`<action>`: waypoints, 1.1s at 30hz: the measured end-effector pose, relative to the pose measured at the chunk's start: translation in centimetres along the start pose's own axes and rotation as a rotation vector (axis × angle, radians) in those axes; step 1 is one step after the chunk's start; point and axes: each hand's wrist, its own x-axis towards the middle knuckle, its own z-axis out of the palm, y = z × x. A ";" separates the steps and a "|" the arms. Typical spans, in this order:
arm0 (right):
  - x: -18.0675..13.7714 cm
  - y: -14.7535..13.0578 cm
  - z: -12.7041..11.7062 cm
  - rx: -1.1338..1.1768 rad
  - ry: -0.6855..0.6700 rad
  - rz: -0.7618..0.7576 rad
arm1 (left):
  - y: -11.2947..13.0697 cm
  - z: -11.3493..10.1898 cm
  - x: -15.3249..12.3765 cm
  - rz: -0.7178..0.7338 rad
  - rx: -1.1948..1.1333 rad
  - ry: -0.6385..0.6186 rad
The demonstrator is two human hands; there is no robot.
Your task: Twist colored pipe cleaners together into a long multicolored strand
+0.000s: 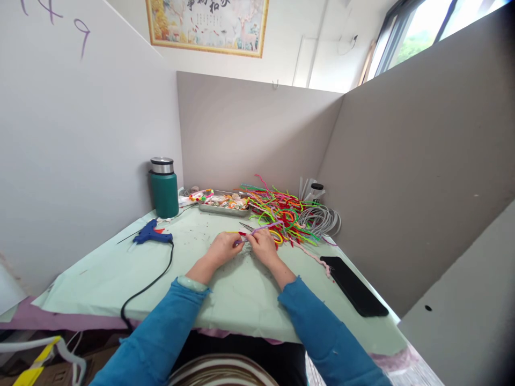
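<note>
Over the middle of the table, my left hand (223,250) and my right hand (263,246) are close together, fingers pinched. Between them runs a purple pipe cleaner (267,227), whose free end sticks out past my right hand. My left fingers grip its other part, and the fingertips partly hide it. A pair of scissors with yellow handles (277,236) lies just behind my right hand, its blades pointing left. Some red and yellow bits show behind my fingers; I cannot tell whether they are held.
Behind the hands lies a heap of coloured pipe cleaners (281,206) beside a metal tray (225,210) of small pieces. At left are a blue glue gun (151,232) and a green bottle (164,193). A coil of grey cord (322,220) and a black phone (354,287) lie right.
</note>
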 end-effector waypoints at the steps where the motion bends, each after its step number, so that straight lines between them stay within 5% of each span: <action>1: 0.0 -0.1 -0.1 -0.014 -0.013 -0.011 | 0.0 0.0 0.0 -0.002 0.004 -0.006; 17: -0.2 -0.9 -0.2 0.016 0.053 -0.048 | 0.0 0.2 0.0 0.178 -0.051 -0.119; 33: -0.8 -3.2 -0.9 0.173 0.097 -0.167 | -0.1 0.2 0.2 -0.100 -0.245 -0.068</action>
